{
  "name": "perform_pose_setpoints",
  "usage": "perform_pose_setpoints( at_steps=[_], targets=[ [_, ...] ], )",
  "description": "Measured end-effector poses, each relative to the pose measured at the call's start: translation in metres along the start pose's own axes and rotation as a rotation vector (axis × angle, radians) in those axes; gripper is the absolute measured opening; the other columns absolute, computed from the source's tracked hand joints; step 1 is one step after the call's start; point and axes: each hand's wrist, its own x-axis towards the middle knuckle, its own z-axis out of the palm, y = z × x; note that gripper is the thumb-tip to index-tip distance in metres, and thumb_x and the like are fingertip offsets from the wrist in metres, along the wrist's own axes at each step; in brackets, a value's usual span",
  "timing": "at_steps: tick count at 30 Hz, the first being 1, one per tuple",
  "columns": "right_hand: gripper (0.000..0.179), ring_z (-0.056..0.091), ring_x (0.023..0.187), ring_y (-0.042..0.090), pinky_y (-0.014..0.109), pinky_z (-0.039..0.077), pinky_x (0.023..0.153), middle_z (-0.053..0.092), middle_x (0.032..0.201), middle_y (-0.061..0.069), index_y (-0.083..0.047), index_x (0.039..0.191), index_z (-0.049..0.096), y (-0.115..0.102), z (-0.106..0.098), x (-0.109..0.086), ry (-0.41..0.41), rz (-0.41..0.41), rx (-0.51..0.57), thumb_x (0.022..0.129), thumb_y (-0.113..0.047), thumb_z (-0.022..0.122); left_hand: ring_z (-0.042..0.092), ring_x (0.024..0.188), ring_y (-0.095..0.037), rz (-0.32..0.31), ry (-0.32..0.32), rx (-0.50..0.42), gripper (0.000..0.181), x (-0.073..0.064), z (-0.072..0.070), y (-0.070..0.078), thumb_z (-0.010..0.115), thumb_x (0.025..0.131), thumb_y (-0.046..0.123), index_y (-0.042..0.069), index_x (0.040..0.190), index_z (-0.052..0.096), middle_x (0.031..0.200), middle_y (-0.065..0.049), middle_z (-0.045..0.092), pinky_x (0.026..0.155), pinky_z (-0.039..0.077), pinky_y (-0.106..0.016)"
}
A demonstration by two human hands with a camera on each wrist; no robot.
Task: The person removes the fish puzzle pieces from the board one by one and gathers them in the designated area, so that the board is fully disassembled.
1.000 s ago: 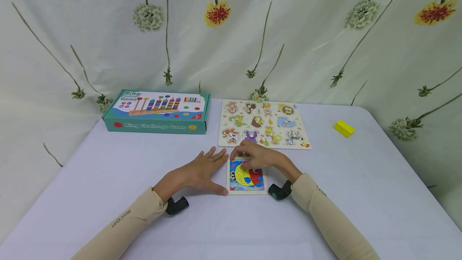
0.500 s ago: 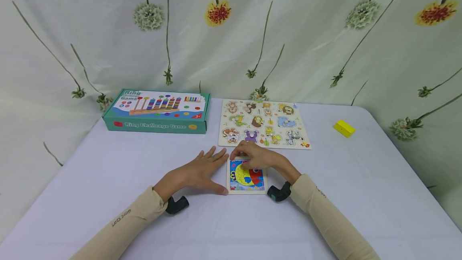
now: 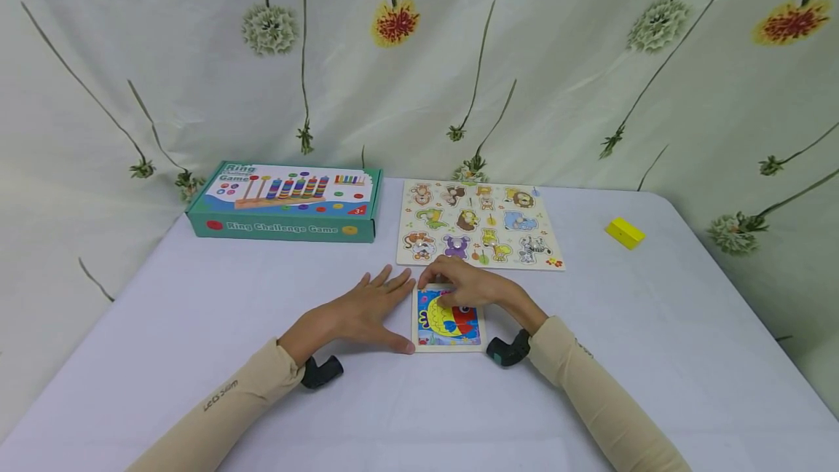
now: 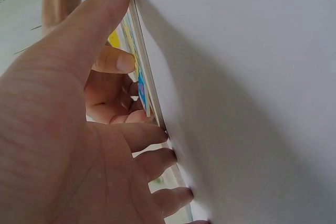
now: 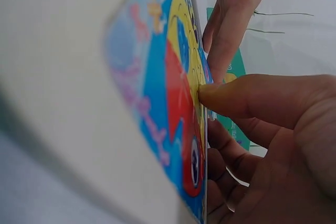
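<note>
A small square fish jigsaw puzzle [image 3: 448,331] in a pale wooden frame lies flat on the white table. My left hand [image 3: 360,315] rests along its left side with fingers spread, the thumb at the near corner and the index fingertip at the far corner. Over the puzzle's far-left part, my right hand [image 3: 475,284] is bent down, its thumb on the yellow fish body and its curled fingertips at the far edge. The right wrist view shows the thumb [image 5: 226,97] pressed against the picture, with the other fingers curled beyond the edge.
Just behind the puzzle lies a large animal peg board [image 3: 481,218]. A green Ring Challenge Game box [image 3: 285,202] stands at the back left, and a yellow block [image 3: 625,233] lies at the back right. A floral curtain [image 3: 557,93] hangs behind the table.
</note>
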Motion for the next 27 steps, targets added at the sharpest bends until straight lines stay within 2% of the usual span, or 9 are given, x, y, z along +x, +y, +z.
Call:
perform_pose_setpoints(
  at_steps=[11, 19, 27],
  targets=[
    [0.03, 0.051, 0.111, 0.022, 0.035, 0.042, 0.103, 0.056, 0.114, 0.006, -0.006, 0.114, 0.06, 0.002, 0.0019, -0.0003, 0.024, -0.002, 0.062, 0.086, 0.003, 0.058, -0.002, 0.148, -0.031, 0.006, 0.004, -0.007, 0.105, -0.0003, 0.0006, -0.0001, 0.071, 0.072, 0.064, 0.015, 0.153, 0.024, 0.161, -0.001, 0.012, 0.117, 0.002, -0.055],
    [0.029, 0.054, 0.111, 0.022, 0.036, 0.04, 0.106, 0.061, 0.113, 0.008, -0.001, 0.115, 0.058, 0.0066, 0.0015, 0.0019, 0.015, -0.04, 0.152, 0.086, 0.004, 0.055, -0.004, 0.148, -0.03, 0.001, 0.001, -0.002, 0.106, 0.0001, -0.0001, -0.0009, 0.07, 0.072, 0.065, 0.016, 0.154, 0.022, 0.161, 0.0, 0.01, 0.117, 0.002, -0.055],
    [0.025, 0.055, 0.101, 0.019, 0.028, 0.045, 0.097, 0.063, 0.11, 0.009, -0.002, 0.114, 0.06, 0.0095, 0.0021, 0.0011, 0.017, -0.026, 0.226, 0.089, 0.001, 0.053, -0.003, 0.148, -0.032, 0.012, -0.003, -0.005, 0.105, 0.0, 0.0, -0.0002, 0.07, 0.073, 0.064, 0.015, 0.153, 0.023, 0.161, -0.002, 0.011, 0.117, 0.002, -0.056]
  ],
)
